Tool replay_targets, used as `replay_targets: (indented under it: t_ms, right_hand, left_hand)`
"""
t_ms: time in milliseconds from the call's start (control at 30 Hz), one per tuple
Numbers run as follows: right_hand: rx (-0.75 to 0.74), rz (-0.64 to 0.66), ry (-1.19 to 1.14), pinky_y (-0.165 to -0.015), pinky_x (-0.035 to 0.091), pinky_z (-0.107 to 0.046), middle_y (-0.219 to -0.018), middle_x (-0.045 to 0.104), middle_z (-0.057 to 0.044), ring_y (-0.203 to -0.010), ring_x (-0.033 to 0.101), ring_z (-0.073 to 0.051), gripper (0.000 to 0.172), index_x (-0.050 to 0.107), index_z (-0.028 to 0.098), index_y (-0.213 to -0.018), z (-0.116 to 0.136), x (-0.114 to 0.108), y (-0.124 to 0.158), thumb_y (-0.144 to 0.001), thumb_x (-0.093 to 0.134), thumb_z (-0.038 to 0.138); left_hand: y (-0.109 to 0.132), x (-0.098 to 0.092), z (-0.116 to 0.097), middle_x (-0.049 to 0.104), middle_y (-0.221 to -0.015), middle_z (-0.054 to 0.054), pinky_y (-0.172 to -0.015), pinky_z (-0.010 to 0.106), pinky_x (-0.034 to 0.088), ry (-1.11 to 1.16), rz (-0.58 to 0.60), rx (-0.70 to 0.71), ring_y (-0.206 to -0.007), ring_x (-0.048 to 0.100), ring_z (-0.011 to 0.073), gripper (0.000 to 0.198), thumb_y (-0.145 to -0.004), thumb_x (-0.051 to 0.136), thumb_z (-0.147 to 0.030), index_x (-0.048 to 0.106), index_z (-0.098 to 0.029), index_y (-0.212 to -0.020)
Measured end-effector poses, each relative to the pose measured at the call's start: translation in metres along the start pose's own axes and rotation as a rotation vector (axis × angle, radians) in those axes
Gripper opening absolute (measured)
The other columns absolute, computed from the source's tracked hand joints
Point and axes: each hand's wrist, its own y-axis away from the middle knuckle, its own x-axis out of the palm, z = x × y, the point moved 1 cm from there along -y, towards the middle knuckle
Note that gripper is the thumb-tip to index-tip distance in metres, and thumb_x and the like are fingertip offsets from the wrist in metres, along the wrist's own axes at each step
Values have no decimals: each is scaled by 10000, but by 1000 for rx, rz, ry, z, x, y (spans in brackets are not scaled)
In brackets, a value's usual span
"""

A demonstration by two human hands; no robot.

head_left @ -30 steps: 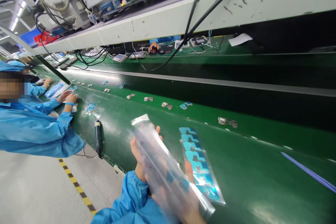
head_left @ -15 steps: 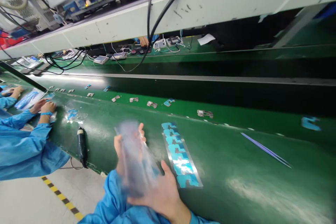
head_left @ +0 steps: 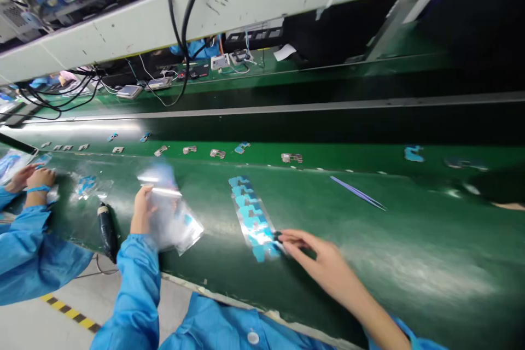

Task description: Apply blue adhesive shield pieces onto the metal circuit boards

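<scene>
The left hand (head_left: 143, 212) grips a clear plastic bag (head_left: 176, 224) by its edge and holds it just above the belt (head_left: 369, 251), where it blurs. The right hand (head_left: 324, 262) reaches forward, thumb and forefinger pinched on the near end of the sticker strip (head_left: 250, 210). The strip lies flat on the belt and points away from the person, so that end is the easiest to catch. Thin tweezers (head_left: 357, 193) lie to the right, a black tool (head_left: 106, 228) at the belt's edge, and small metal parts (head_left: 217, 153) in a row farther back. A co-worker's hands (head_left: 35, 179) work at the left.
</scene>
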Motion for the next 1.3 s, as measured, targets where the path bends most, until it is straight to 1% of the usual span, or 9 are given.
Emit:
replay_targets:
  t_ms: [300, 433, 533, 633, 733, 800, 867, 1167, 1300]
  right_hand:
    - [-552, -40, 725, -1076, 428, -581, -1524, 540, -108, -1448, 419, -345, 402, 666, 230, -1347, -25, 13, -68, -1049, 405, 304]
    - [-630, -44, 748, -1056, 431, -584, -1462, 604, -107, -1407, 473, -347, 392, 656, 229, -1355, -35, 19, -68, -1036, 436, 284]
    - [-674, -86, 735, -1050, 450, -551, -1394, 657, -119, -1337, 532, -341, 378, 654, 219, -1351, -37, 17, -67, -1014, 501, 296]
    - [-716, -128, 705, -1041, 466, -531, -1268, 722, -130, -1241, 591, -324, 372, 643, 209, -1348, -36, 13, -68, -998, 535, 275]
    - [-759, -164, 668, -1021, 480, -536, -1139, 752, -142, -1135, 641, -314, 325, 658, 185, -1291, -35, 10, -69, -997, 546, 269]
    - [-789, -184, 637, -1013, 488, -537, -1081, 756, -132, -1071, 665, -298, 270, 675, 188, -1223, -35, 8, -70, -1006, 537, 268]
    - [-815, -200, 599, -1012, 493, -542, -1044, 759, -107, -1018, 683, -279, 224, 684, 208, -1165, -36, 7, -71, -1011, 530, 262]
    - [-845, -295, 302, -1008, 535, -492, -1174, 739, -88, -1134, 676, -281, 143, 760, 265, -962, -30, -1, -60, -956, 618, 283]
    - [-753, -485, 76, -889, 581, -431, -978, 745, -73, -934, 706, -246, 124, 765, 265, -876, -25, -34, -63, -905, 682, 352]
  left_hand:
    - [4, 4, -32, 534, -583, -39, -603, 279, 458, -659, 224, 118, -651, 587, 197, 343, -512, 806, -327, 587, -167, -722]
    - [16, 11, -42, 677, -817, 122, -826, 463, 487, -939, 67, 252, -1020, 623, 429, 439, -519, 802, -358, 658, -130, -865]
    - [41, 32, -37, 510, -1351, 380, -1005, 671, 342, -1049, -79, 390, -1405, 263, 610, 821, -631, 776, -441, 549, 3, -1284]
    - [81, 76, -15, 308, -1559, 362, -1086, 705, 254, -1124, 94, 643, -1494, 119, 563, 918, -763, 732, -469, 378, -36, -1490]
    - [123, 133, 20, 514, -1519, 108, -1147, 466, 368, -1082, 477, 805, -1439, 414, 352, 770, -734, 802, -531, 536, -293, -1417]
    - [142, 165, 43, 620, -1406, 97, -1137, 414, 395, -868, 740, 869, -1341, 536, 301, 658, -751, 816, -505, 612, -256, -1325]
    - [149, 185, 59, 712, -1232, 81, -1073, 372, 450, -770, 791, 887, -1189, 641, 251, 423, -835, 760, -449, 678, -217, -1178]
    - [146, 191, 68, 736, -1153, 79, -1075, 401, 458, -737, 791, 906, -1151, 662, 235, 352, -951, 607, -508, 699, -202, -1097]
    - [154, 195, 68, 439, -1573, 179, -1237, 609, 185, -884, 796, 961, -1525, 271, 404, 800, -785, 705, -700, 581, -199, -1396]
